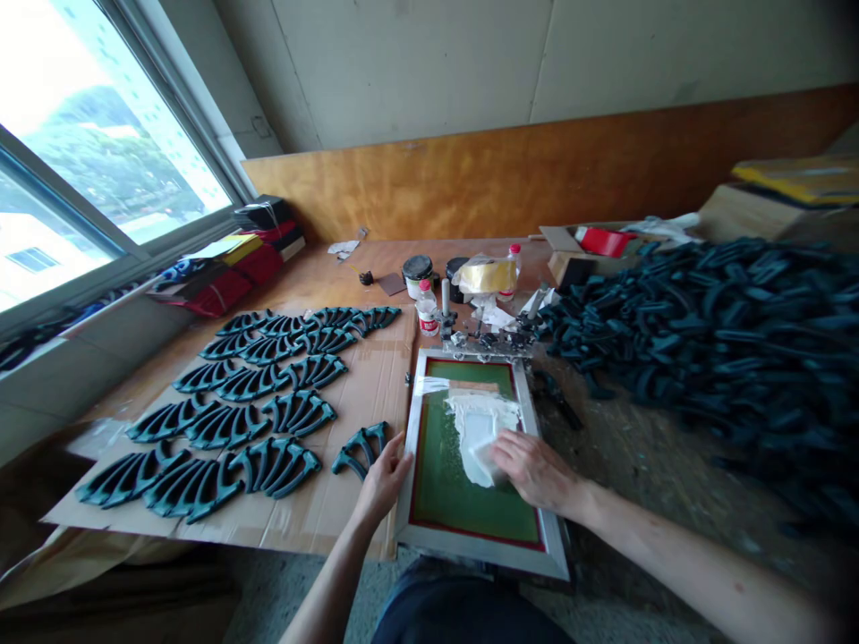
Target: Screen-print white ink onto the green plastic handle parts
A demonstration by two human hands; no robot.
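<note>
A screen-printing frame point(418, 429) with a silver metal rim and green mesh lies in front of me. White ink point(478, 420) is smeared over the upper middle of the mesh. My right hand point(533, 465) is closed on a pale scraper point(484, 454), which touches the ink; the fingers partly hide it. At the frame's left rim, my left hand point(386, 474) grips the edge. Just left of that hand, a dark green curved plastic part point(361, 447) rests on the cardboard point(362, 376). A metal hinge clamp point(487, 343) stands at the frame's far end.
Rows of dark curved parts point(251, 385) cover the cardboard on the left. A large heap of similar parts point(698, 331) lies at right. Behind the frame stand a red-capped bottle point(427, 309), an ink tub point(417, 273) and a yellow tape roll point(487, 275).
</note>
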